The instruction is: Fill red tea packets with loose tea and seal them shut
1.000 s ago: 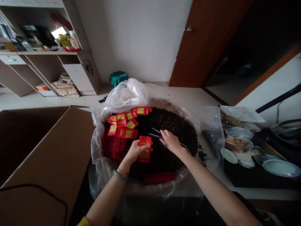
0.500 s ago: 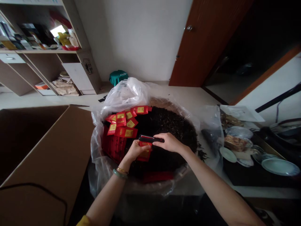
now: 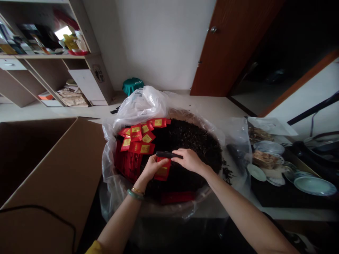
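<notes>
My left hand (image 3: 153, 168) is closed on a small red tea packet (image 3: 162, 173) with a gold label, held upright over dark loose tea leaves (image 3: 193, 137). My right hand (image 3: 190, 159) grips one end of a slim black handheld bag sealer (image 3: 168, 154). The sealer lies level across the packet's top edge, which it hides, and its far end reaches my left fingertips. Several red packets with gold labels (image 3: 145, 148) lie on the left of the leaves. Beside them are rows of stacked red packets (image 3: 129, 164), and another red bunch (image 3: 178, 197) lies at the near rim.
Clear plastic (image 3: 109, 183) lines the round container of leaves. An open cardboard box (image 3: 60, 183) stands at the left. To the right is a dark tray (image 3: 275, 197) with dishes (image 3: 315, 185). Behind are a shelf unit (image 3: 91, 84) and a brown door (image 3: 225, 46).
The sealer's jaws have come together over the packet's top; a red strip showed between them before. Both hands stay almost in place.
</notes>
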`<state>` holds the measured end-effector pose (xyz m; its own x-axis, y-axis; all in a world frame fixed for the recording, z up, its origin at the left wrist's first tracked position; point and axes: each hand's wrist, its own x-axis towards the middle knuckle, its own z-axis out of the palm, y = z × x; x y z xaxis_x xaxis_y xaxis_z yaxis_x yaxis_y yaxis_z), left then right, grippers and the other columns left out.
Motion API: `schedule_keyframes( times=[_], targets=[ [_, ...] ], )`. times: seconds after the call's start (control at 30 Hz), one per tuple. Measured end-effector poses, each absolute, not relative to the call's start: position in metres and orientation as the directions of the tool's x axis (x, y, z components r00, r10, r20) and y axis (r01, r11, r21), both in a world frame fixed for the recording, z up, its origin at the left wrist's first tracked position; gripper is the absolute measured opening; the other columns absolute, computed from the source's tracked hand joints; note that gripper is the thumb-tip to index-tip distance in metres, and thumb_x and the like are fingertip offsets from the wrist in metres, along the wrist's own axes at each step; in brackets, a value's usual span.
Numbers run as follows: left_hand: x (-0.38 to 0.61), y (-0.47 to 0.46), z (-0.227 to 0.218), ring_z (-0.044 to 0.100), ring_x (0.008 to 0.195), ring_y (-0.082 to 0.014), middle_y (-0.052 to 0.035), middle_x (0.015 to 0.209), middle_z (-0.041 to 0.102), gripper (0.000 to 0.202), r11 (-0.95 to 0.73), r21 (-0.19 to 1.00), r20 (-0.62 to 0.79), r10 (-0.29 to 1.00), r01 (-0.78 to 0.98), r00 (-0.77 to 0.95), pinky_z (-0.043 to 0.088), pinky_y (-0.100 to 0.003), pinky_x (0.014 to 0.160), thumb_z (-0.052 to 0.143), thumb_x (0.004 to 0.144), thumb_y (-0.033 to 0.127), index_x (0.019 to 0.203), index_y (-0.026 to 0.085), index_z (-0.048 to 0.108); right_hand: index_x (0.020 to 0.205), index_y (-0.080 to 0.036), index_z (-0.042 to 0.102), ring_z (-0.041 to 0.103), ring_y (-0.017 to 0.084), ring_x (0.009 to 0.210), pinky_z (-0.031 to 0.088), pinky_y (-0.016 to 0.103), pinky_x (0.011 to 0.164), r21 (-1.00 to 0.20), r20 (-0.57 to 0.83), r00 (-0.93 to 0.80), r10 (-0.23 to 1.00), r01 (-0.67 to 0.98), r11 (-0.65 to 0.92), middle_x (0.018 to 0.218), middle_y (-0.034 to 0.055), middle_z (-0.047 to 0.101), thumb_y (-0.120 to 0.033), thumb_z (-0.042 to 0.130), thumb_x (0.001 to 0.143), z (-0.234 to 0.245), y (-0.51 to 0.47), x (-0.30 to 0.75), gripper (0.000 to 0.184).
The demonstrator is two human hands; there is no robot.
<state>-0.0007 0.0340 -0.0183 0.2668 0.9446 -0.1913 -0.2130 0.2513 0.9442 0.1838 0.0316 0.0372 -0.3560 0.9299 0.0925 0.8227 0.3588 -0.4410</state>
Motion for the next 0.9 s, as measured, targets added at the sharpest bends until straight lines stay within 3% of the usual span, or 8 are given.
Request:
schedule_keyframes(
  times=[0.1, 0.27, 0.43, 0.67, 0.9],
  targets=[
    [-0.0009, 0.0351, -0.0183, 0.063, 0.059, -0.0157, -0.0045, 0.070, 0.071, 0.041, 0.255, 0.946, -0.204, 0.948, -0.200, 0.246, 0.048, -0.025, 0.059, 0.085, 0.051, 0.040, 0.076, 0.011, 0.070, 0.105, -0.024, 0.070, 0.068, 0.021, 0.091, 0.051, 0.029, 0.078, -0.446, 0.088, -0.332, 0.939, 0.830, 0.335, 0.099, 0.0047, 0.072, -0.033, 0.062, 0.083, 0.0367, 0.0314, 0.1830, 0.024],
    [-0.0009, 0.0366, -0.0184, 0.062, 0.059, -0.0144, -0.0027, 0.066, 0.071, 0.038, 0.217, 0.951, -0.172, 0.963, -0.222, 0.206, 0.047, -0.024, 0.060, 0.086, 0.048, 0.038, 0.071, 0.012, 0.072, 0.112, -0.018, 0.066, 0.067, 0.023, 0.096, 0.051, 0.033, 0.083, -0.528, 0.101, -0.356, 0.929, 0.772, 0.353, 0.108, 0.0102, 0.070, -0.037, 0.071, 0.074, 0.0369, 0.0342, 0.1874, 0.043],
    [0.0002, 0.0358, -0.0174, 0.063, 0.061, -0.0148, -0.0028, 0.068, 0.071, 0.038, 0.205, 0.960, -0.162, 0.962, -0.191, 0.218, 0.048, -0.025, 0.063, 0.086, 0.048, 0.039, 0.072, 0.012, 0.072, 0.110, -0.019, 0.068, 0.067, 0.024, 0.096, 0.051, 0.033, 0.084, -0.568, 0.075, -0.366, 0.927, 0.749, 0.341, 0.106, 0.0087, 0.071, -0.036, 0.069, 0.076, 0.0382, 0.0348, 0.1895, 0.037],
    [0.0005, 0.0355, -0.0193, 0.063, 0.059, -0.0157, -0.0044, 0.068, 0.072, 0.038, 0.197, 0.975, -0.167, 0.956, -0.104, 0.241, 0.047, -0.025, 0.058, 0.085, 0.049, 0.038, 0.072, 0.011, 0.072, 0.105, -0.023, 0.070, 0.068, 0.024, 0.096, 0.052, 0.032, 0.084, -0.454, 0.074, -0.331, 0.941, 0.828, 0.327, 0.105, 0.0061, 0.072, -0.033, 0.065, 0.081, 0.0374, 0.0310, 0.1826, 0.027],
    [0.0010, 0.0357, -0.0187, 0.065, 0.063, -0.0176, -0.0045, 0.071, 0.073, 0.038, 0.180, 0.978, -0.150, 0.955, -0.101, 0.254, 0.050, -0.027, 0.062, 0.086, 0.048, 0.037, 0.074, 0.012, 0.072, 0.105, -0.025, 0.070, 0.068, 0.022, 0.095, 0.052, 0.030, 0.083, -0.449, 0.086, -0.343, 0.935, 0.825, 0.344, 0.105, 0.0039, 0.072, -0.034, 0.066, 0.080, 0.0389, 0.0310, 0.1837, 0.027]
  ],
)
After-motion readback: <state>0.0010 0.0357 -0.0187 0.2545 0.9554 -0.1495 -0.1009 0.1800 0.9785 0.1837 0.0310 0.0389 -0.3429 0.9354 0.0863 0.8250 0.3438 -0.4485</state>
